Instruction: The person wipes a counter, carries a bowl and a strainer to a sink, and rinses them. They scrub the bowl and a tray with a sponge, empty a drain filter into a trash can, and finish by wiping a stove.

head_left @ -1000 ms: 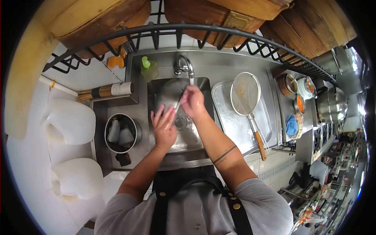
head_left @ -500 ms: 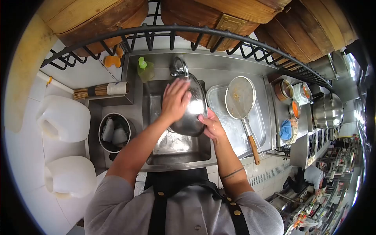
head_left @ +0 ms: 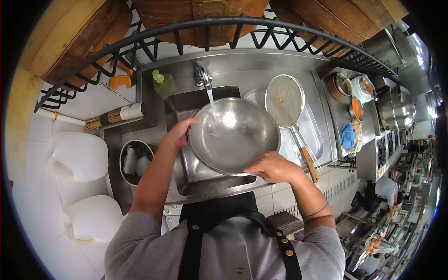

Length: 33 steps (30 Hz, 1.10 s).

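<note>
A wide, round metal bowl [head_left: 238, 140] is held over the sink [head_left: 205, 186], its shiny inside facing up toward me. My left hand [head_left: 181, 132] grips the bowl's left rim; part of its fingers is hidden behind the metal. At the lower right, my right hand [head_left: 270, 167] is closed on the near rim, with fingers reaching over the edge. Water runs from the faucet [head_left: 202, 77] into the bowl on its far left side.
To the right, a long-handled strainer [head_left: 284, 101] rests across a metal tray [head_left: 317, 135]. A soap bottle [head_left: 163, 85] stands behind the sink. White jugs [head_left: 79, 156], a bucket [head_left: 127, 163] and a bamboo brush [head_left: 114, 116] are at left. A black rack [head_left: 242, 21] hangs overhead.
The bowl has turned from edge-on to facing up and moved right. My left hand went from flat on its surface to its left rim; my right hand shifted to the near rim.
</note>
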### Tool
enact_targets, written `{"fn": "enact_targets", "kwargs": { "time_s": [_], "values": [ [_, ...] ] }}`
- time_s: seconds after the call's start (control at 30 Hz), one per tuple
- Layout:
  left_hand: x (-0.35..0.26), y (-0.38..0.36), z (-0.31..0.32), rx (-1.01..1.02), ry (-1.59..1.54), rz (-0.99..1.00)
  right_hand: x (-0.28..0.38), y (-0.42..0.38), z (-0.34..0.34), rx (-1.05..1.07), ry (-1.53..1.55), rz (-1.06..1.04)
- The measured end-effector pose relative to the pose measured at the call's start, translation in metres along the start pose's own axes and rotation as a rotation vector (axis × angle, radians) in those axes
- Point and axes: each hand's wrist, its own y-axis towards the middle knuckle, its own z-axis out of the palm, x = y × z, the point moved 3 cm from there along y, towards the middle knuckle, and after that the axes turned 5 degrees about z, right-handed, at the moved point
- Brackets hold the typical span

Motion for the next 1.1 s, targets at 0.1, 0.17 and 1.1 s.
{"fn": "enact_targets", "kwargs": {
  "time_s": [0.1,0.17,1.1],
  "values": [
    [0.008,-0.004,-0.014,-0.178,0.089,0.261,0.002,0.019,0.014,0.081,-0.176,-0.026],
    [0.016,-0.012,-0.018,-0.220,0.058,0.395,-0.004,0.034,0.022,0.126,-0.210,-0.029],
    [-0.004,-0.136,0.041,-0.580,0.168,0.992,-0.071,0.210,0.040,-0.240,-0.364,0.354]
  ]
}}
